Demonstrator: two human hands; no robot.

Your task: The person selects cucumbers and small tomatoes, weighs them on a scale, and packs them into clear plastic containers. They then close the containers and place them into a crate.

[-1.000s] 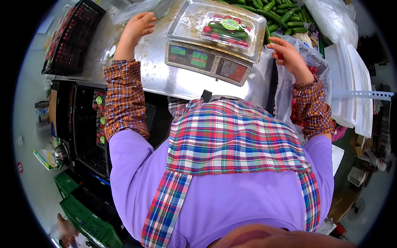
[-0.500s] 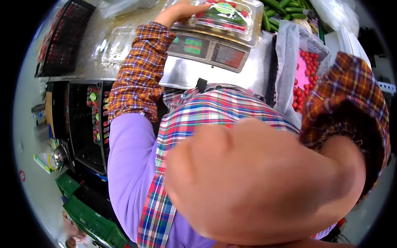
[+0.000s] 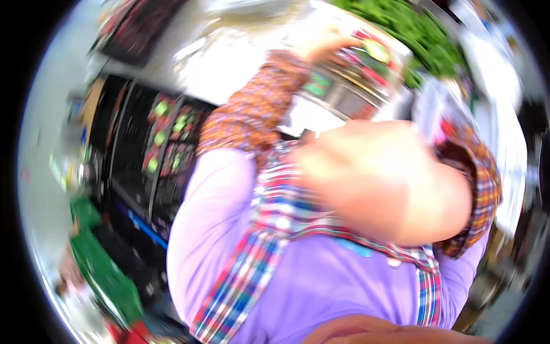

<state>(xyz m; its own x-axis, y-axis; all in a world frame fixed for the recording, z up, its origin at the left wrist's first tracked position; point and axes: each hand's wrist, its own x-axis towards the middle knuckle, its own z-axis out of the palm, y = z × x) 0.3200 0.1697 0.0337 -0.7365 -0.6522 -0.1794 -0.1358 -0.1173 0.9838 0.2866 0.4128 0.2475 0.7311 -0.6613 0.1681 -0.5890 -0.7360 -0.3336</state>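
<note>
Lying against the left fingers (image 3: 348,42) is the pack (image 3: 375,61).

No legible text, brand or number; all print blurred. Pack (image 3: 366,67): pale green-yellow label (image 3: 376,50) on top, lettering smeared. Scale (image 3: 338,97): green display (image 3: 318,84) lit, digits unreadable; keypad (image 3: 361,108) with a reddish part, key marks unreadable. Crate (image 3: 129,166): packs inside carry light green stickers (image 3: 161,108), too small and blurred to read. Wall (image 3: 43,135): small faint reddish mark (image 3: 24,174) near the view's left edge, content unreadable.
</note>
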